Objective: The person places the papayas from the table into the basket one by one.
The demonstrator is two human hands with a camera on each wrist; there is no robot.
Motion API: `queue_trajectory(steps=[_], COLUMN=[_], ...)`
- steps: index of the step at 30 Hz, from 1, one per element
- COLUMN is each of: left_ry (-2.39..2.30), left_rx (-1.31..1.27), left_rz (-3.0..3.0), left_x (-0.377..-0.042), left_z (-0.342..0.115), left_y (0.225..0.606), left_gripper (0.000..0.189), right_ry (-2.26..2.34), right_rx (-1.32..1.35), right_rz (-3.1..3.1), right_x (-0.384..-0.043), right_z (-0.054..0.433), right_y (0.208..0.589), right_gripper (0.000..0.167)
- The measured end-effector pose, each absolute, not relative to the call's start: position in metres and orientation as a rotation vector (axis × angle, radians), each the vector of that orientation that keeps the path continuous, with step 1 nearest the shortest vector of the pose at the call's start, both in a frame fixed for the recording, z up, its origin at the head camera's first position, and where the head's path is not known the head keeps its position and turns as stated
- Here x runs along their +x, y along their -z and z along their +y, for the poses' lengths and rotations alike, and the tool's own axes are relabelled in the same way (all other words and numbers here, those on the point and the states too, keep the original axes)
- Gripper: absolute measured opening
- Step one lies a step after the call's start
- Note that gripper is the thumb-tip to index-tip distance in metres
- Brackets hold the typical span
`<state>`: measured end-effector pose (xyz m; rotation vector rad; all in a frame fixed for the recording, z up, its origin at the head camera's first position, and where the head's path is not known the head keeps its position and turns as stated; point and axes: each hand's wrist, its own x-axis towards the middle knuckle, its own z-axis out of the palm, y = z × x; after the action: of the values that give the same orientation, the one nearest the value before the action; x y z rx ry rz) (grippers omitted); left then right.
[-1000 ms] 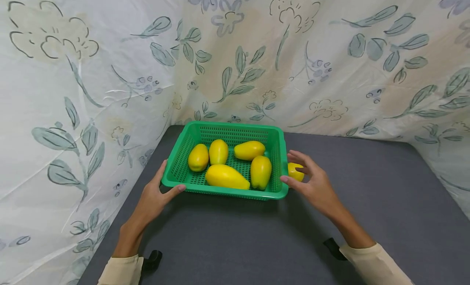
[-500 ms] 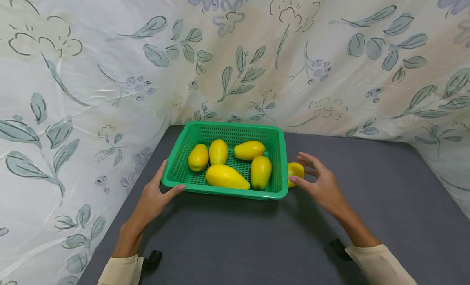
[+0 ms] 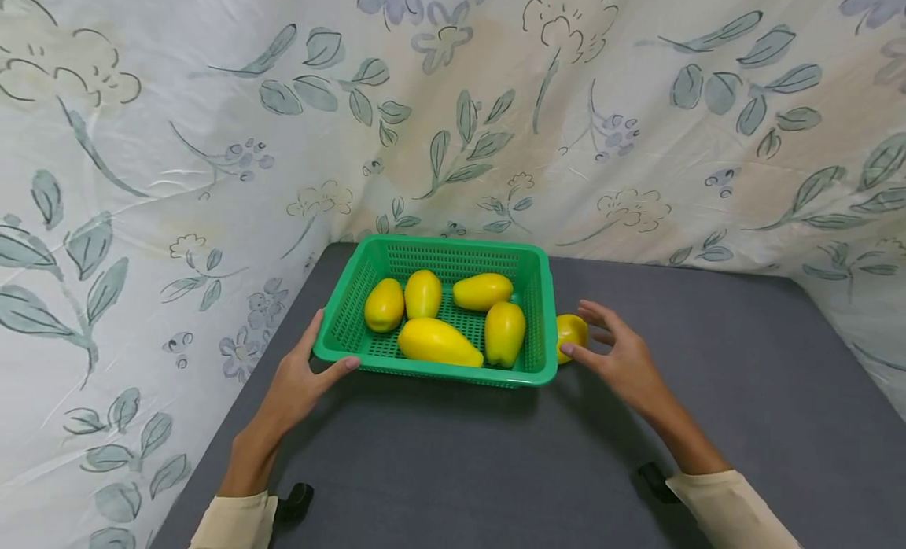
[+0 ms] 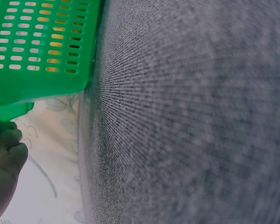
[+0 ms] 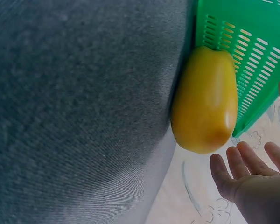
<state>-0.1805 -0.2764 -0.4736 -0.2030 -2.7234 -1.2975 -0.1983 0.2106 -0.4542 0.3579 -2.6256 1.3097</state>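
Note:
A green slotted plastic basket [image 3: 442, 374] stands on the dark table with several yellow, papaya-like fruits [image 3: 439, 342] inside. At its near left corner is my left hand [image 3: 299, 382]. The thumb touches the front rim and the fingers lie along the left side, spread apart from the thumb. My right hand [image 3: 623, 368] is right of the basket, its fingers loosely bent. Between it and the basket's outer right wall lies another yellow fruit [image 5: 205, 100]. In the right wrist view the fingertips are apart from this fruit; the thumb overlaps it in the head view.
A dark grey cloth [image 3: 453, 462] covers the table. White floral curtains [image 3: 439, 140] rise behind it and along the left side. Black straps [image 3: 293, 502] show at the cuffs of the cream sleeves [image 3: 233, 521].
My right hand has drawn away from the basket's right rim, slightly to the right, leaving more of the outer fruit visible. Left hand and basket have stayed put; the left curtain has shifted leftward.

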Motion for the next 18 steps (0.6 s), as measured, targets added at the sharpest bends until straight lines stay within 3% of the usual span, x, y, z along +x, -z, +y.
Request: queue_trajectory(steps=[18], left_ry=[1.309], left_rx=[-0.219], left_rz=[-2.700], left_x=[-0.180], left_z=[-0.275], left_y=[0.476], left_gripper=[0.104], right_ry=[-1.226], right_rx=[0.387], right_rz=[-2.733], right_x=[-0.215], right_z=[0.213], right_y=[0.465], right_gripper=[0.079])
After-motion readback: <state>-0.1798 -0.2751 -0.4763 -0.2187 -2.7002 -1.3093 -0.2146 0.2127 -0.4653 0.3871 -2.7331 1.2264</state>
